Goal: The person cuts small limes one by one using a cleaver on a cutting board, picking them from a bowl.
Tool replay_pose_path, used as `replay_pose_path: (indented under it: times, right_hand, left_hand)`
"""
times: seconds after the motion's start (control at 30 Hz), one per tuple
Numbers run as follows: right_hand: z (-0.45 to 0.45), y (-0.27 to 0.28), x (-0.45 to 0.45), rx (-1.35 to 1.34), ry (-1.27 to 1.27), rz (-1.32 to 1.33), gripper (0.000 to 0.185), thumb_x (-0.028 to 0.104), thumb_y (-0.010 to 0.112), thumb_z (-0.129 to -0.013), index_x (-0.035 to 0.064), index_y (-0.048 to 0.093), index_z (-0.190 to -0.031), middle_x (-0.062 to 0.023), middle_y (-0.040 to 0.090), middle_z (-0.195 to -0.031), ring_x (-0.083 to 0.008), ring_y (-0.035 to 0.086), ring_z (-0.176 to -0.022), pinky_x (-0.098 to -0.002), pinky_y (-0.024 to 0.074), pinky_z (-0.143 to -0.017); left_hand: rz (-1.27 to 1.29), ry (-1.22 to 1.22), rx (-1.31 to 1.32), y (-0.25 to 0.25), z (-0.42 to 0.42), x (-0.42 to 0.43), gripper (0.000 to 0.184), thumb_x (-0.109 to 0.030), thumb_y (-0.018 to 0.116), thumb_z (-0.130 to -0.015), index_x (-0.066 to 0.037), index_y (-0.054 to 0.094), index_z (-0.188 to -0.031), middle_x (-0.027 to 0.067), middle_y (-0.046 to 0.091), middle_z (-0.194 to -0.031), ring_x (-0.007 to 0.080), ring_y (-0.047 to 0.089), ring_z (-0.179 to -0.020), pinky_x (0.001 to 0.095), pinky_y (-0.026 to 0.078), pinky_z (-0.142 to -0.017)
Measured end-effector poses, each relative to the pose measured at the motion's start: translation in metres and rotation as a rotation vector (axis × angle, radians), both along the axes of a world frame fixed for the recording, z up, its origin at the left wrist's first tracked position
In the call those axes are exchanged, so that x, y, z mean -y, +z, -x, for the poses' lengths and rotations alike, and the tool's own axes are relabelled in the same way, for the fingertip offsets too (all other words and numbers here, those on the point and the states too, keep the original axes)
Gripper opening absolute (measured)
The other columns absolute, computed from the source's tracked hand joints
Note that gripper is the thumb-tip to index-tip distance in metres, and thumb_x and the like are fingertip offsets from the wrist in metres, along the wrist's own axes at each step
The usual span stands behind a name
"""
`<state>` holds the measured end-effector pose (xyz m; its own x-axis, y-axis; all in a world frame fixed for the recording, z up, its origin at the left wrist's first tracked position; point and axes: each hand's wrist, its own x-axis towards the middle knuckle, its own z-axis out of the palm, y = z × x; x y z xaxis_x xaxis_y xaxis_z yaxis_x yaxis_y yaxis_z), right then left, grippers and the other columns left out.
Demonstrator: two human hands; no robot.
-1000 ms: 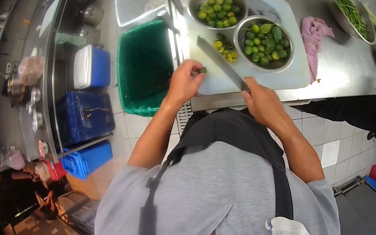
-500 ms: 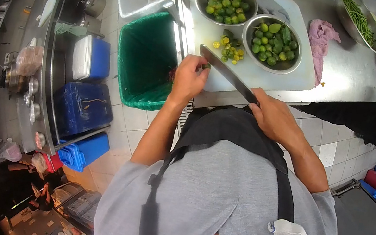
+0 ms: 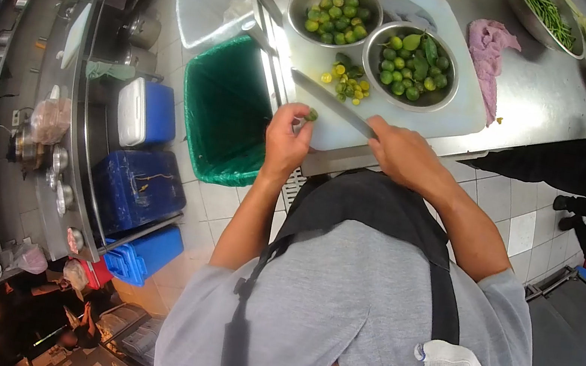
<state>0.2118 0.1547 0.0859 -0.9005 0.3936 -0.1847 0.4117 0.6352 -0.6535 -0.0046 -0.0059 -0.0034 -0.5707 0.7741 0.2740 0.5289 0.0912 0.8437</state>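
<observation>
My left hand (image 3: 287,140) pinches a small green lime (image 3: 311,114) between thumb and fingers, over the near left corner of the white cutting board (image 3: 461,121). My right hand (image 3: 407,157) is wrapped round the handle of a broad kitchen knife (image 3: 333,104). Its blade points to the far left above the board, a little apart from the lime. Beyond the blade lies a loose pile of cut limes (image 3: 349,84), some showing yellow flesh. Two steel bowls stand on the board: the left bowl (image 3: 291,22) and the right bowl (image 3: 452,93), both holding whole limes, the right with leaves too.
A bin with a green liner (image 3: 198,104) stands left of the steel counter (image 3: 540,99). A pink cloth (image 3: 488,53) lies right of the board, and a bowl of green beans (image 3: 519,16) stands farther right. Another person's dark-clothed legs (image 3: 576,165) are at the right.
My left hand has drawn the lime back toward me, away from the knife blade it was beside. The knife stays in my right hand. The whole view has shifted slightly.
</observation>
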Motion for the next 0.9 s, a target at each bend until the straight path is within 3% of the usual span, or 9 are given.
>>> replay_pose_path:
  times: [0.1,0.17,0.3,0.37,0.47,0.57,0.7,0.8,0.9]
  right_hand:
    - [-0.014,0.006,0.000,0.073,-0.058,0.047,0.023,0.016,0.058,-0.103,0.0034,0.048,-0.119,-0.0287,0.070,-0.091,-0.0524,0.067,-0.090,-0.0620,0.0493,-0.079]
    - [-0.017,0.002,0.005,0.026,-0.065,0.054,0.022,0.016,0.058,-0.103,0.0034,0.048,-0.119,-0.0286,0.070,-0.092,-0.0522,0.067,-0.090,-0.0618,0.0492,-0.079]
    - [-0.019,0.001,0.007,0.027,-0.064,0.051,0.020,0.015,0.055,-0.104,0.0032,0.048,-0.119,-0.0284,0.070,-0.091,-0.0513,0.067,-0.090,-0.0618,0.0492,-0.079]
    - [-0.020,-0.002,0.008,0.031,-0.072,0.066,0.023,0.017,0.056,-0.104,0.0045,0.048,-0.123,-0.0289,0.070,-0.094,-0.0521,0.066,-0.091,-0.0619,0.0490,-0.078]
    - [-0.021,0.003,0.012,0.016,-0.078,0.037,0.021,0.014,0.053,-0.103,0.0018,0.049,-0.120,-0.0284,0.070,-0.091,-0.0514,0.067,-0.088,-0.0610,0.0505,-0.077]
    - [-0.021,0.007,0.016,0.021,-0.090,0.006,0.020,0.010,0.051,-0.100,-0.0007,0.050,-0.117,-0.0281,0.071,-0.088,-0.0508,0.069,-0.084,-0.0604,0.0521,-0.074]
    - [-0.022,-0.004,0.020,-0.007,-0.079,-0.042,0.022,0.006,0.052,-0.096,-0.0017,0.051,-0.116,-0.0285,0.071,-0.087,-0.0503,0.070,-0.083,-0.0602,0.0531,-0.072]
    - [-0.021,0.003,0.020,0.002,-0.093,-0.046,0.023,0.004,0.053,-0.094,-0.0022,0.052,-0.116,-0.0284,0.071,-0.086,-0.0497,0.070,-0.083,-0.0598,0.0534,-0.072]
    - [-0.022,-0.001,0.020,-0.027,-0.075,-0.052,0.024,0.004,0.052,-0.094,-0.0027,0.052,-0.117,-0.0282,0.071,-0.085,-0.0493,0.071,-0.083,-0.0594,0.0538,-0.072]
  left_hand:
    - [-0.137,0.054,0.188,0.014,0.012,-0.005,0.028,0.009,0.069,-0.092,-0.001,0.061,-0.117,0.0075,0.070,-0.113,0.0128,0.063,-0.094,0.0280,0.053,-0.085]
    - [-0.206,0.145,0.214,0.033,0.030,-0.025,0.022,0.002,0.074,-0.089,-0.001,0.068,-0.110,0.0063,0.071,-0.103,0.0149,0.063,-0.092,0.0303,0.053,-0.084]
    - [-0.046,0.195,-0.026,0.083,0.067,-0.101,0.023,-0.007,0.077,-0.088,-0.001,0.069,-0.108,0.0080,0.071,-0.101,0.0180,0.064,-0.089,0.0323,0.053,-0.081]
    - [-0.036,0.145,-0.172,0.088,0.081,-0.142,0.027,-0.008,0.076,-0.087,-0.001,0.070,-0.112,0.0127,0.073,-0.101,0.0263,0.068,-0.092,0.0382,0.054,-0.084]
    - [-0.034,0.047,-0.525,0.091,0.080,-0.179,0.029,-0.011,0.082,-0.085,-0.002,0.073,-0.111,0.0113,0.073,-0.100,0.0253,0.070,-0.089,0.0376,0.056,-0.082]
    - [-0.044,-0.202,-0.524,0.095,0.037,-0.196,0.028,-0.016,0.082,-0.085,-0.005,0.076,-0.111,0.0129,0.074,-0.103,0.0289,0.071,-0.093,0.0405,0.057,-0.084]
    - [0.372,-0.745,-0.460,0.090,-0.029,-0.203,0.031,-0.022,0.079,-0.086,-0.009,0.078,-0.114,0.0141,0.073,-0.106,0.0345,0.070,-0.096,0.0438,0.056,-0.086]
    - [0.447,-0.854,-0.636,0.073,-0.047,-0.209,0.033,-0.020,0.079,-0.084,-0.008,0.077,-0.114,0.0152,0.073,-0.109,0.0379,0.069,-0.096,0.0463,0.055,-0.086]
    - [0.386,-0.798,-0.633,0.073,-0.046,-0.206,0.032,-0.016,0.078,-0.085,-0.009,0.076,-0.116,0.0141,0.072,-0.109,0.0319,0.071,-0.098,0.0419,0.056,-0.085]
